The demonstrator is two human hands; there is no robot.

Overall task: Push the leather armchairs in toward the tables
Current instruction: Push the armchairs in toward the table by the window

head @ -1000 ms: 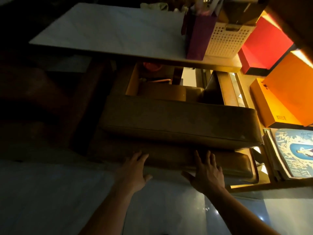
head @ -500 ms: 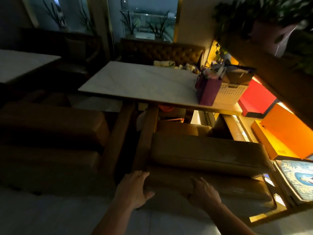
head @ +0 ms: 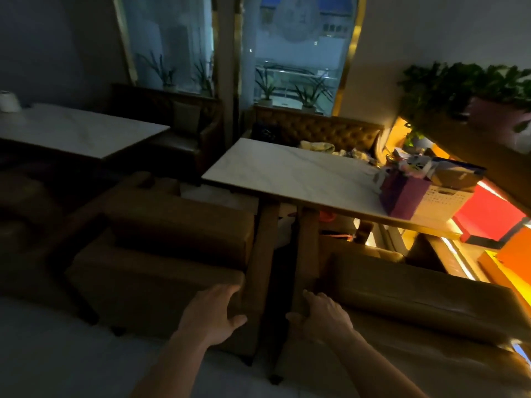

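Two brown leather armchairs stand side by side with their backs toward me, facing a white marble table (head: 290, 173). The left armchair (head: 172, 254) is dim. The right armchair (head: 416, 297) is lit from the right and sits partly under the table edge. My left hand (head: 212, 314) lies flat with fingers spread on the back right corner of the left armchair. My right hand (head: 321, 314) curls over the back left corner of the right armchair. A dark narrow gap separates the two chairs.
A purple bag (head: 402, 193) and a white perforated basket (head: 442, 202) stand on the table's right end. A tufted bench (head: 321, 130) is behind it. A second marble table (head: 77, 130) stands at left. Red and orange boxes (head: 494, 219) line the right wall.
The view has risen and swung left, so the second armchair and far windows now show. My left hand has shifted from the right armchair's back onto the left armchair; my right hand moved to the right chair's left corner.
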